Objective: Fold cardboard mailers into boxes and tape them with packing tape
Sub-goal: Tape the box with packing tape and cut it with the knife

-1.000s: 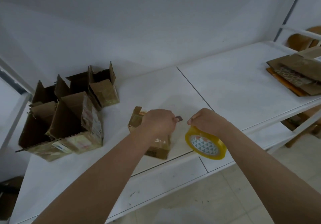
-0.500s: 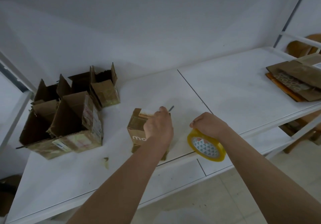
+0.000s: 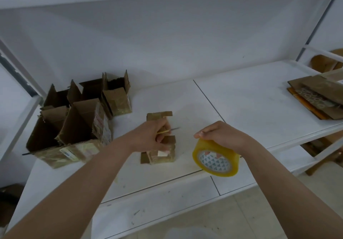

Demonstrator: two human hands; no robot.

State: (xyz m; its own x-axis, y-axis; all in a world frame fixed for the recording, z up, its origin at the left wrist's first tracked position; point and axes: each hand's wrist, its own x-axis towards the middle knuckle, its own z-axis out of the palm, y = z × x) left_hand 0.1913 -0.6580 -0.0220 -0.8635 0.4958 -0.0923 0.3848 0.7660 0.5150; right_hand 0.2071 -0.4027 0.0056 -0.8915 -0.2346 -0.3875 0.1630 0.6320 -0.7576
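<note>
Hands curled: L (image 3: 154, 136) on box (image 3: 161, 153), R (image 3: 220, 134) on tape (image 3: 216, 160).

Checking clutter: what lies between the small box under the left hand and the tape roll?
Only bare white tabletop separates small box from tape roll, per the head view.

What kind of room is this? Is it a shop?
Probably a packing or storage room, not a shop front. Folded cardboard boxes stand grouped on a plain white shelf, flat cardboard mailers wait in a stack at the right, and the right hand holds a roll of packing tape.
</note>
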